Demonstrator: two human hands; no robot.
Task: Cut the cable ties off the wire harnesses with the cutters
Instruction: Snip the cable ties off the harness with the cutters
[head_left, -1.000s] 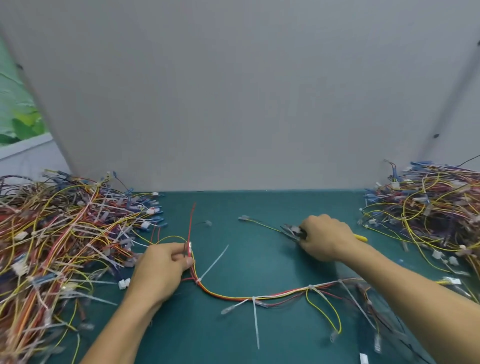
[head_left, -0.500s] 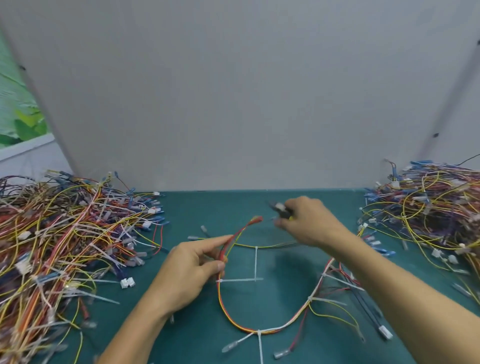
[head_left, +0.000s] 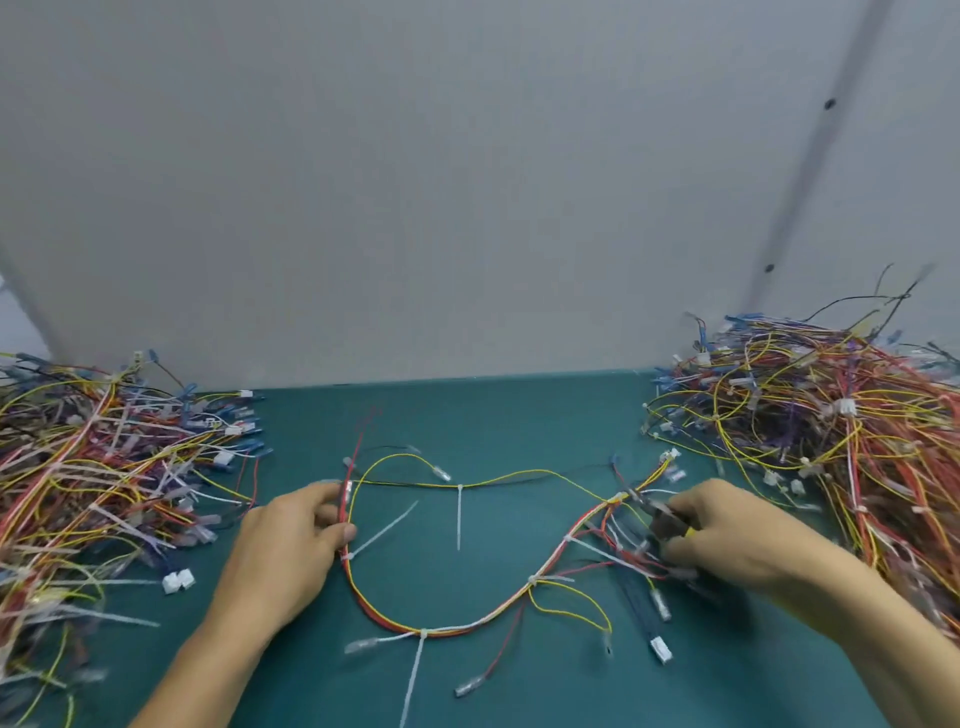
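A wire harness of red, orange and yellow wires lies in a wide loop on the green mat, with several white cable ties sticking out of it. My left hand pinches the harness's left end between thumb and fingers. My right hand grips the cutters, whose dark jaws point left at the harness's right end near a tie.
A big heap of tied harnesses fills the left side of the mat. Another heap of harnesses fills the right side. A grey wall stands right behind the mat. White connectors lie near my left wrist.
The harness has been spread wider across the mat. My right hand with the cutters moved right and down to the harness's right end. My left hand shifted slightly left.
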